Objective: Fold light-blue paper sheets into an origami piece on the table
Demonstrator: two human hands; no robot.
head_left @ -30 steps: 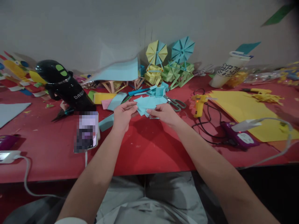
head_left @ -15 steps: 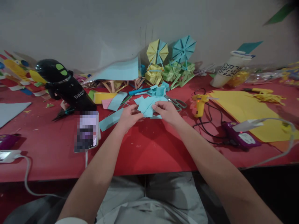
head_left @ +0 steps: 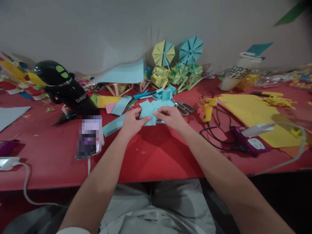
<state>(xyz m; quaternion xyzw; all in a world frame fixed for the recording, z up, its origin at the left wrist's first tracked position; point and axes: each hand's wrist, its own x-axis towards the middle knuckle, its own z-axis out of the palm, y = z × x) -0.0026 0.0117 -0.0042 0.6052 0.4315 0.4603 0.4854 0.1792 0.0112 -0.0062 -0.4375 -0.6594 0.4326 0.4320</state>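
Note:
Between my two hands is a folded piece of light blue paper (head_left: pixel 148 112), raised a little over the red table (head_left: pixel 151 156). My left hand (head_left: pixel 133 122) pinches its left and lower edge between thumb and fingers. At the right edge, my right hand (head_left: pixel 169 117) grips it with thumb and fingertips. More blue paper pieces (head_left: pixel 167 93) lie just behind the hands. Grey-handled scissors (head_left: pixel 186 108) rest right of them, their blades partly covered by paper. A blue strip (head_left: pixel 114 124) lies beside my left hand.
A yellow glue gun (head_left: pixel 208 109) with a black cord stands on the right, near yellow sheets (head_left: pixel 251 113) and a purple power strip (head_left: pixel 250 141). To the left are a phone (head_left: pixel 90 136) and a leaning black bottle (head_left: pixel 70 87). Folded paper models (head_left: pixel 191 52) stand against the wall.
The folded blue paper has turned and tilted between my fingers, shifting slightly to the left. My right hand has moved slightly left with it; both hands keep hold.

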